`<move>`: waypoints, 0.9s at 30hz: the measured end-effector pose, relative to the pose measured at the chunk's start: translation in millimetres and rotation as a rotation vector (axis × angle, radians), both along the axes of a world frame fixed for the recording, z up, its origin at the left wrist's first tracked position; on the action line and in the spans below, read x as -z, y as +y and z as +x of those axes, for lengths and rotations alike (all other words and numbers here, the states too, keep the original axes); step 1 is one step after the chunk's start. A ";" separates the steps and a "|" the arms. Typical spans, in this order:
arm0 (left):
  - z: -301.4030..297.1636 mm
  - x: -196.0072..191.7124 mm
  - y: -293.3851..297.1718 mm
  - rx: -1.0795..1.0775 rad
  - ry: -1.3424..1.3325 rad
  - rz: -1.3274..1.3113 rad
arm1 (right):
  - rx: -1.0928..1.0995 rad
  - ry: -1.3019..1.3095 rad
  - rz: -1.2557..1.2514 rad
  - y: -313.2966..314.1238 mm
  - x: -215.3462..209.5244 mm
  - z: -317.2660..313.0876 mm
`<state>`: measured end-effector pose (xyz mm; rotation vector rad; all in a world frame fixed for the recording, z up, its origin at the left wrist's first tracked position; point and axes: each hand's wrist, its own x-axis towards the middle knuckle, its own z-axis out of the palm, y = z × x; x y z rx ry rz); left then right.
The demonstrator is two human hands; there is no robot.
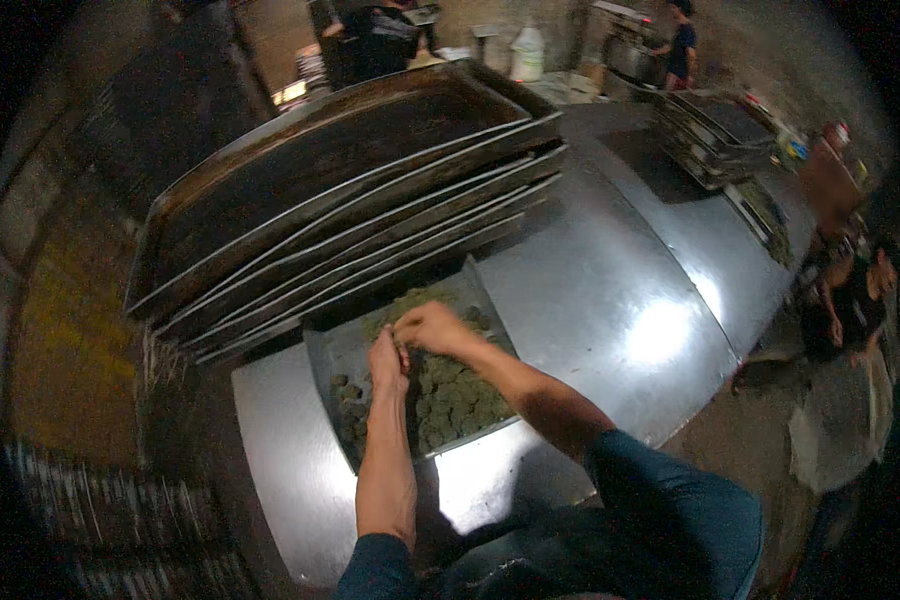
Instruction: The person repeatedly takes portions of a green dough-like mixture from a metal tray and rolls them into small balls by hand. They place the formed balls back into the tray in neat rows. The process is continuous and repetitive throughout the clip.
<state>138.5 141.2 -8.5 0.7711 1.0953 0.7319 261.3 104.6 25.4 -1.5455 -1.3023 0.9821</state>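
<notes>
Left hand [386,358] and right hand [435,328] meet, fingers curled, whether grasping anything cannot be told, above green lumps [455,400] in a tray [342,348] on the table [590,270]; light, even finger pressure should best keep pieces whole.

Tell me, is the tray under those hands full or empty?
Partly full: greenish lumps cover much of the tray, but bare grey bottom shows near its far left corner.
</notes>
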 end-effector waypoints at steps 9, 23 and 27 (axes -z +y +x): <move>-45.3 -6.8 0.4 -0.080 -0.102 0.016 | 0.471 0.760 -0.174 5.3 34.9 -19.8; -17.8 5.7 -2.7 0.127 -0.240 -0.109 | -0.215 -0.969 0.331 -14.3 -0.3 -39.8; -12.9 22.6 -1.8 0.010 -0.181 -0.052 | -0.060 -0.663 0.186 -11.2 -6.8 -28.7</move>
